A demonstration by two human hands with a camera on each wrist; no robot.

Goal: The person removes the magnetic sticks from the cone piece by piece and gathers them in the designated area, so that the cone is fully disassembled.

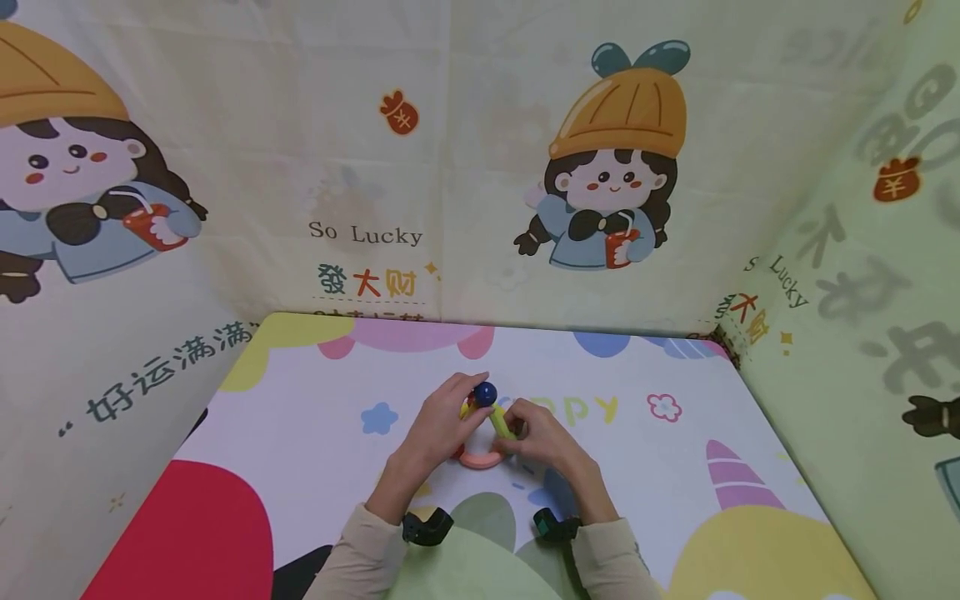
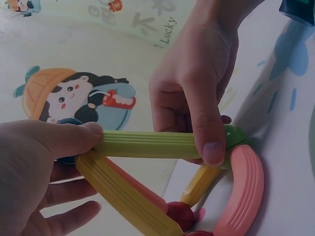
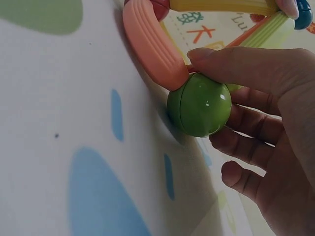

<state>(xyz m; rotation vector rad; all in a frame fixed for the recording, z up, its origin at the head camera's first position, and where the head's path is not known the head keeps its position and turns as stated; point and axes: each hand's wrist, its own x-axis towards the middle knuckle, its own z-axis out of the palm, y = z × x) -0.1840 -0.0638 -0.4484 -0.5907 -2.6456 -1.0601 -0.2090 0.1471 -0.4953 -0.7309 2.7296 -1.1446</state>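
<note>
A frame of ribbed rods and balls, a magnetic building toy, stands on the table between the hands. At its top, my left hand (image 1: 442,421) holds the blue ball (image 1: 486,393), its thumb over the joint with the light green rod (image 2: 147,144). My right hand (image 1: 553,435) pinches that rod's lower end with thumb and fingers, beside the green ball (image 3: 202,105). From the green ball a curved pink rod (image 2: 241,191) runs along the base. A yellow rod (image 2: 128,196) slopes down from the blue ball, and a red ball (image 2: 180,215) sits low behind it.
The tabletop (image 1: 315,500) carries printed shapes and lettering. Patterned cloth (image 1: 480,183) rises behind it and along both sides. Black devices are worn at the left wrist (image 1: 427,527) and right wrist (image 1: 557,525).
</note>
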